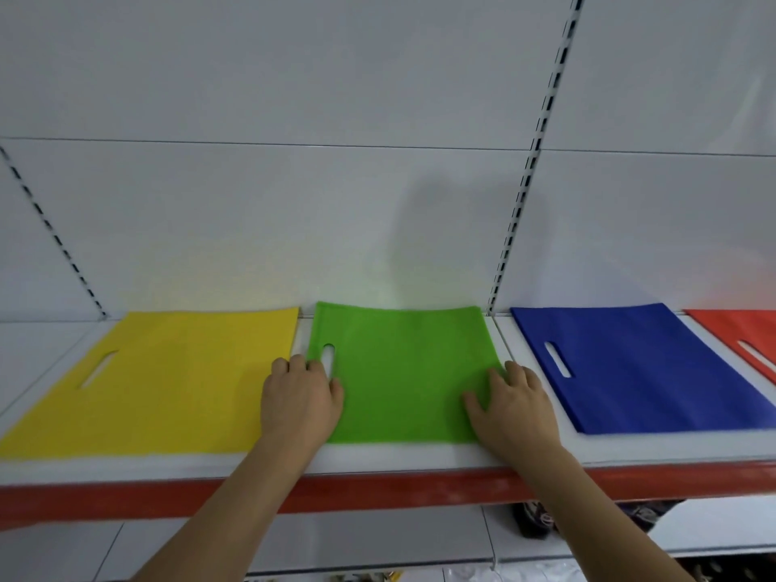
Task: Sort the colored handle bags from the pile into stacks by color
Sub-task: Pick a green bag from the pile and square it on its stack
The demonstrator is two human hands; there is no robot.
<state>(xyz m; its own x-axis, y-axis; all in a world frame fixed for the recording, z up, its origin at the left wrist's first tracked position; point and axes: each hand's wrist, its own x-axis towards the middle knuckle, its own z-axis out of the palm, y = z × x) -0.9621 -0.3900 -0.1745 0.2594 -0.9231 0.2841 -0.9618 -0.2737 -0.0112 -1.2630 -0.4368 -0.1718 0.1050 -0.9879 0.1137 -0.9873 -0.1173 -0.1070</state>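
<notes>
- Here, in the head view, 4 flat handle bags lie in a row on a white shelf with a red front lip: a yellow bag at 9 o'clock of the frame's lower half, a green bag at the centre, a blue bag at 3 o'clock, and a red bag cut off by the right edge.
- The left hand rests on the green bag's left edge, just beside its cut-out slot; its fingers look loosely bent and pressing down, pinching nothing that I can see.
- The right hand lies with its fingers spread flat on the green bag's right side, near the gap before the blue bag.
- Handling, as a judgement: the bags look like thin non-woven fabric, very light, soft and limp, not fragile and not slippery. A single one would flop if lifted by a corner, so the slot or 2 opposite edges are the sensible holds; flat palms suit smoothing and squaring.
- Each colour shows as 1 flat layer or a low stack; how many bags lie in each I cannot tell.
- Containers: none hold the bags; the shelf alone bears them. The unsorted pile is not in view.
- Below the shelf, at 5 o'clock, some dark patterned goods sit on a lower level, too blurred to name.
</notes>
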